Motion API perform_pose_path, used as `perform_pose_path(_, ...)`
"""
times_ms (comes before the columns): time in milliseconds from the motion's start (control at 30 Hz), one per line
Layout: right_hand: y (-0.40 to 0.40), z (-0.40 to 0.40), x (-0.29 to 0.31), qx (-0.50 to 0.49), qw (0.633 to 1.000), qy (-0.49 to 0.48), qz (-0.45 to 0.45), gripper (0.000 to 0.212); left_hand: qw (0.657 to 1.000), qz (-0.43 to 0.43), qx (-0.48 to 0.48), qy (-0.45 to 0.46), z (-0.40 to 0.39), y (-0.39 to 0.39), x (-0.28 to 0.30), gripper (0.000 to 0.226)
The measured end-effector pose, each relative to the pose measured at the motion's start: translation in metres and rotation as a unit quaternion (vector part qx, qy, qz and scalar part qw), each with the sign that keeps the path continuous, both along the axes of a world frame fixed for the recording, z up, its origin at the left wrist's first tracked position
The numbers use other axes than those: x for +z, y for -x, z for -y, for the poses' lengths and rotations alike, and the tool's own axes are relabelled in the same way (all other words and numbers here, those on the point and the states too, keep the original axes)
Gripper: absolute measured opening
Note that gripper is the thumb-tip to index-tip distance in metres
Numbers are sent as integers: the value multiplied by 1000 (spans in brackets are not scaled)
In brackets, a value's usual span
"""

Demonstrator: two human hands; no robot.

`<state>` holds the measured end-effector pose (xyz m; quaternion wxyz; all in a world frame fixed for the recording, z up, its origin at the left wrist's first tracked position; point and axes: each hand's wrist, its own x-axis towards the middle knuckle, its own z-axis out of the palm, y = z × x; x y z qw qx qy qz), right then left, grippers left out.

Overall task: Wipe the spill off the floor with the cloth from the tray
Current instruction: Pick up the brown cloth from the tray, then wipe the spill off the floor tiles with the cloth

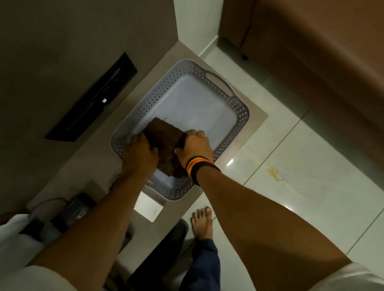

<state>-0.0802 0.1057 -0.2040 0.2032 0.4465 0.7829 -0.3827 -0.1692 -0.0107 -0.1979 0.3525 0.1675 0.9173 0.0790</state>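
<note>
On counter, inside tray [224,83], near end: cloth [163,140], brown, folded, prob. soft & light, limp once lifted. Left hand [140,153] & right hand [195,149] each clasp a side edge; best hold there. Spill [275,173] on floor, well apart.

A folded dark brown cloth [163,143] lies in the near half of a grey tray [234,105] with perforated walls and a handle slot at its far end. The tray sits at the counter's outer edge. A small yellow spill [275,173] marks the glossy white floor tiles [322,180], well apart from the tray.
</note>
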Motion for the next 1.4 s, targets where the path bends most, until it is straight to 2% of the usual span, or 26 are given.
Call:
perform_pose_path(100, 8, -2, -7, -35, 999, 21, -15, 35, 997, -46, -7, 57, -8, 5, -4, 62)
perform_pose_path(233, 8, -5, 4, -101, 989, 74, -80, 28, 997, -42, 36, 55, -25, 11, 8, 38)
perform_pose_path(333, -2, -12, 21, -166, 969, 109, -146, 20, 995, -51, 80, -20, -42, 6, 33, 44)
perform_pose_path(400, -12, -25, 39, -247, 937, 132, -208, 17, 987, -37, 113, -105, -56, -1, 54, 48)
perform_pose_path(467, -27, -44, 56, -301, 910, 107, -266, 16, 975, 0, 120, -188, -73, -11, 73, 46)
perform_pose_path(600, -81, -88, 81, -394, 861, 54, -317, 15, 966, 36, 29, -253, -118, -52, 96, 45)
perform_pose_path(733, -170, -118, 72, -452, 841, 13, -298, 20, 961, 52, -38, -270, -157, -130, 88, 42)
perform_pose_path(900, -296, -115, 23, -456, 857, 34, -240, 32, 967, 124, -46, -220, -167, -243, 30, 38)
perform_pose_path(1100, -401, -103, -84, -458, 878, 48, -126, 39, 969, 209, -3, -130, -161, -338, -85, 18)
perform_pose_path(1300, -443, -104, -220, -441, 894, 23, -68, 40, 964, 251, -19, -82, -170, -388, -220, 38)
perform_pose_path(1400, -461, -106, -283, -412, 911, -17, -12, 50, 957, 278, -39, -69, -170, -403, -281, 43)
